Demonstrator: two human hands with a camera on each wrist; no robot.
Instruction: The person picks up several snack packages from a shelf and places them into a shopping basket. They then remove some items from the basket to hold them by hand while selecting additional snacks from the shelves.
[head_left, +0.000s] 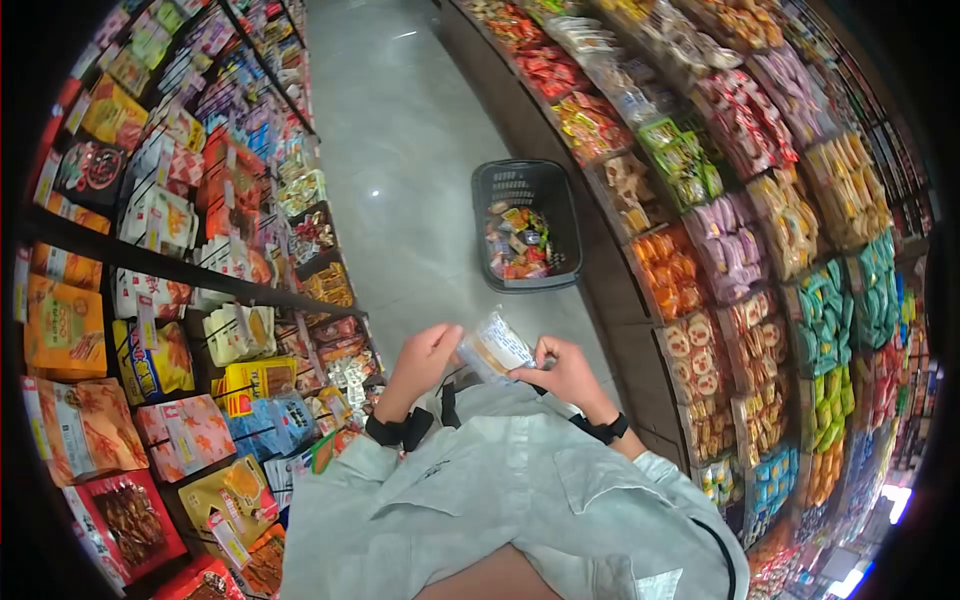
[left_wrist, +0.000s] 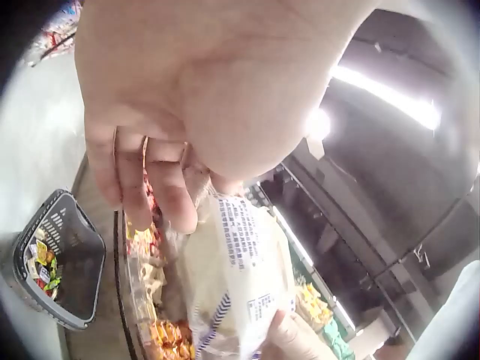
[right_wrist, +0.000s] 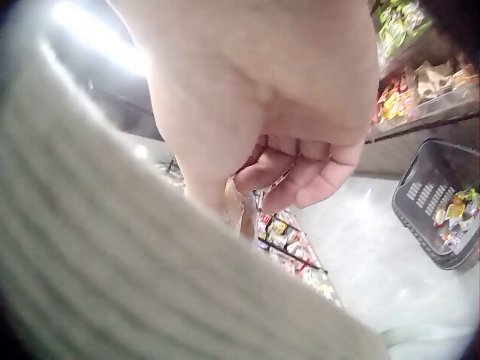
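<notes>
Two hands (head_left: 425,362) (head_left: 565,372) pinch a snack packet (head_left: 497,346) above the floor basket (head_left: 527,225) between shelves (head_left: 215,290).

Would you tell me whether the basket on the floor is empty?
Not empty: the basket holds some colourful packets at one end.

Snack packet (head_left: 497,347) clear and white, pale yellow contents, blue print and blue diagonal stripes on the back. Shopping basket (head_left: 500,185) dark grey-black mesh, holding red, yellow and green wrappers. Floor (head_left: 400,150) pale grey, glossy. Shirt (head_left: 500,490) light grey-green. Wrist straps (head_left: 398,430) black. Right-side bins (head_left: 700,250): blocks of orange, purple, teal, lime green, red, yellow packets. Left shelves (head_left: 150,300): orange, yellow, red and white bags, black shelf edges.
</notes>
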